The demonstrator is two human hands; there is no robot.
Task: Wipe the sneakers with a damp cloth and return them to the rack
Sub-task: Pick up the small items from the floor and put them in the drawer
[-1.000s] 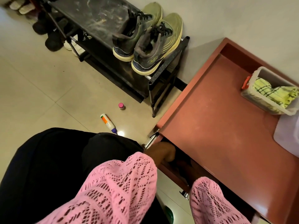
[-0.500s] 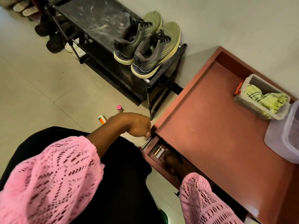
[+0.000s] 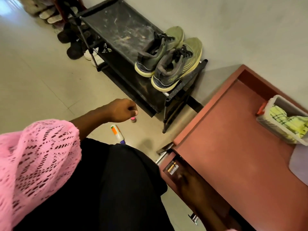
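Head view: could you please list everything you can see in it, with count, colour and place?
sneakers: two, grey-green, on the rack's top shelf, right end
rack: one, black, against the wall
other shoes: several, dark and pale, on the floor and lower shelf, left of the rack
cabinet: one, red-brown, right, drawer open
tub: one, clear, on the cabinet
cloth: one, yellow-green, in the tub
tube: one, white and orange, on the floor
small bottle: one, pink cap, on the floor
left hand: curled, over the small bottle
right hand: blurred, in the drawer
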